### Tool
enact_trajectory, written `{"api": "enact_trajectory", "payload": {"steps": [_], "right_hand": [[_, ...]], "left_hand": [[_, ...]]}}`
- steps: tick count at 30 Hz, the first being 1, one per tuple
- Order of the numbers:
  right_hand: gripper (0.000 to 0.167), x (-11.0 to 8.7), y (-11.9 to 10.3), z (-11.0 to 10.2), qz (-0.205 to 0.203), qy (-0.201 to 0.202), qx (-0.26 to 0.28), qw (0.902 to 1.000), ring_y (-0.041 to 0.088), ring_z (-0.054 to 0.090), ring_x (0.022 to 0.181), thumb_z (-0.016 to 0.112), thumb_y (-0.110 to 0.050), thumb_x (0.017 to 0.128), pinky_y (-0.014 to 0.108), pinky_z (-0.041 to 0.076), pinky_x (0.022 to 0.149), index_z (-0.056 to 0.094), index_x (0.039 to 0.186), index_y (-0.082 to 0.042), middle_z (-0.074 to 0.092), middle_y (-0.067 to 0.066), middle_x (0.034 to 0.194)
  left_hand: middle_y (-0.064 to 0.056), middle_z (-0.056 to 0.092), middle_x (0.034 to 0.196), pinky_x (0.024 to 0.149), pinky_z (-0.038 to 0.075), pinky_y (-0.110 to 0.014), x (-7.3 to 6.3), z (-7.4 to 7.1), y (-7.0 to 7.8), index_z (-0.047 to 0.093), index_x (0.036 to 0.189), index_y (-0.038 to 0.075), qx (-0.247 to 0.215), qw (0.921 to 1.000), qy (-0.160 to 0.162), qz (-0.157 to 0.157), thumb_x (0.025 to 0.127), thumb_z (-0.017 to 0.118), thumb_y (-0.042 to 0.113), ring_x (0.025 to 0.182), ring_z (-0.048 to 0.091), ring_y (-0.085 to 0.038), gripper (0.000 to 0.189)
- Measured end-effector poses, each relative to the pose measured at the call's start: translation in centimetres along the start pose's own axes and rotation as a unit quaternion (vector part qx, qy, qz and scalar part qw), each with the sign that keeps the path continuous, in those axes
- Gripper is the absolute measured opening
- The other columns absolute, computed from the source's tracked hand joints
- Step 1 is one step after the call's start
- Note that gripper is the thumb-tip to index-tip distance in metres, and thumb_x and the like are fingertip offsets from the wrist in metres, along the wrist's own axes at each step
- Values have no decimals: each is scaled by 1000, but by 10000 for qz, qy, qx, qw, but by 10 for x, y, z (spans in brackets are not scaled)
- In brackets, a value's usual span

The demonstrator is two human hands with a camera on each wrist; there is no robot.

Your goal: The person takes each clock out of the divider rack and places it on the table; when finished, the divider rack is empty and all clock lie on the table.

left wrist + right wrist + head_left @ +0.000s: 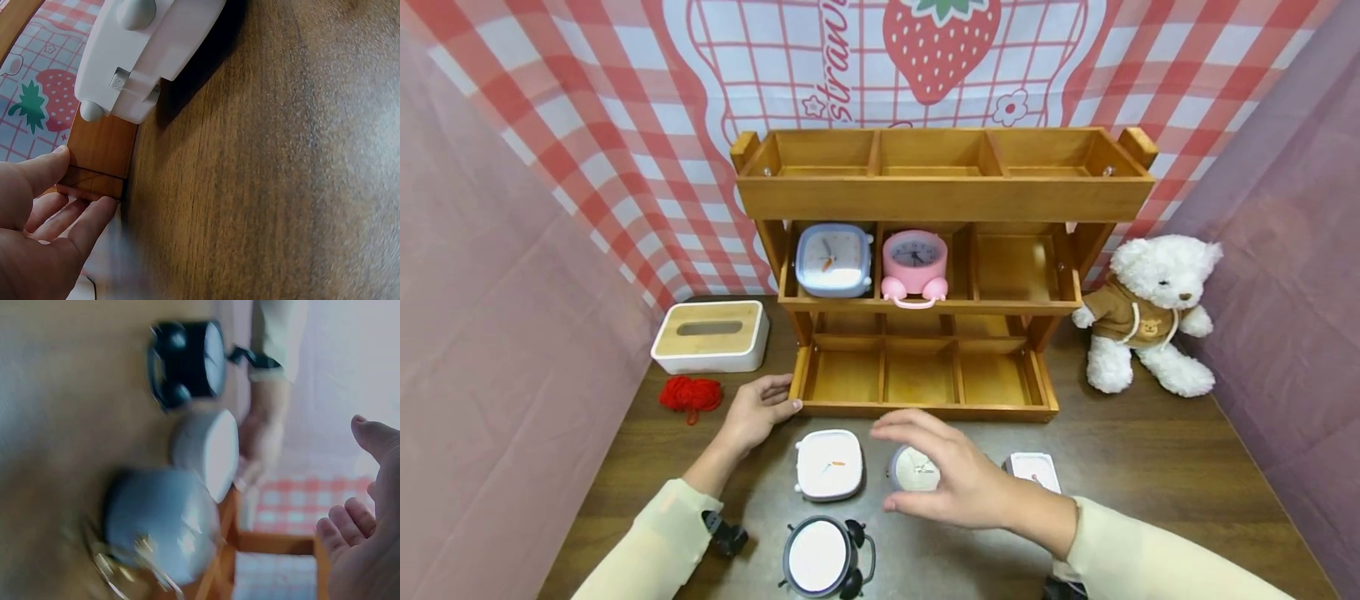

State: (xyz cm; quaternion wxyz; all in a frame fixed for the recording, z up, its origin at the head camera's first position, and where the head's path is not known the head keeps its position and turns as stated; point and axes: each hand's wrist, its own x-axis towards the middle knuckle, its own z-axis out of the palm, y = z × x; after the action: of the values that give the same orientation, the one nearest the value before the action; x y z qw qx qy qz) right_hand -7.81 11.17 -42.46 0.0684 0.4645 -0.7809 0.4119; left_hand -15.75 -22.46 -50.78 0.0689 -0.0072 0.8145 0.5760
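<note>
My left hand (760,411) holds the lower left front corner of a wooden shelf (925,410). In the left wrist view its thumb (50,170) lies on one side of the wood and its fingers on the other. My right hand (951,471) hovers with thumb and fingers spread apart, holding nothing. Below it a round grey alarm clock (917,471) is partly hidden; the right wrist view shows this clock (162,525) blurred. A white square alarm clock (829,465) lies between the hands. Nearer me lies a black twin-bell alarm clock (817,556).
A small white clock (1033,471) lies by my right wrist. On the middle tier stand a blue clock (833,260) and a pink clock (915,262). A tissue box (710,336) and red yarn (691,393) are left; a white teddy bear (1150,317) sits right.
</note>
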Motion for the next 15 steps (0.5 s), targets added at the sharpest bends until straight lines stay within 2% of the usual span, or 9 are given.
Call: {"api": "enact_trajectory", "payload": {"steps": [4,9,15], "right_hand": [[73,13,2,-27,143,396,-258,9988,21,58,130,90,-32,79,37,46,113,58,141,-14,58,3,142],[70,29,6,-59,268,874,-556,9943,21,59,127,92,-28,76,31,45,112,62,138,-12,61,4,139],[66,46,14,-85,500,1390,-1019,9838,19,61,118,94,-24,74,29,50,99,66,133,-11,64,3,132]], "left_hand": [[-33,59,138,98,56,-32,0,-1,1,54,141,-10,19,10000,24,-35,92,75,2,130,59,-43,55],[-33,59,138,99,56,-34,0,-1,2,54,141,-9,39,10000,30,-39,92,75,3,129,59,-43,55],[-33,59,138,99,56,-32,0,-1,0,55,141,-9,36,10000,25,-22,91,76,3,129,59,-43,55]]}}
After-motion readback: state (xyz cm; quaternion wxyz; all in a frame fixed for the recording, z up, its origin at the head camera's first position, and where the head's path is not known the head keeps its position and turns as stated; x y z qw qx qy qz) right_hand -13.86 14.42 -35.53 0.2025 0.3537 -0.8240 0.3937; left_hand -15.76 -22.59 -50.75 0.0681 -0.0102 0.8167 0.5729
